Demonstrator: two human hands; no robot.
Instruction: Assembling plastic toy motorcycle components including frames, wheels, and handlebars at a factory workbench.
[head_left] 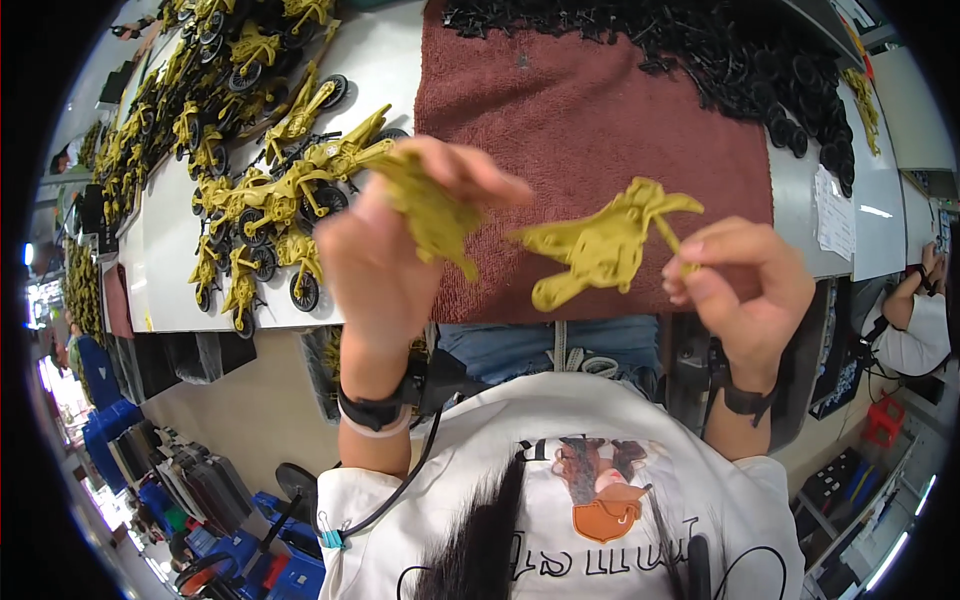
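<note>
Over the near part of a reddish-brown towel, my right hand pinches a yellow plastic toy motorcycle body half by its thin fork end. No wheels show on that piece. To its left, my left hand is closed on another yellow motorcycle body half, blurred by motion. The two pieces are apart, both raised above the towel. Left of my left hand lie several yellow toy motorcycles with black wheels, nearest to it on the white table.
A large heap of yellow motorcycles covers the table's far left. Small black parts line the towel's far edge, and black wheels pile at the far right. A paper sheet lies at right. Another person sits farther right.
</note>
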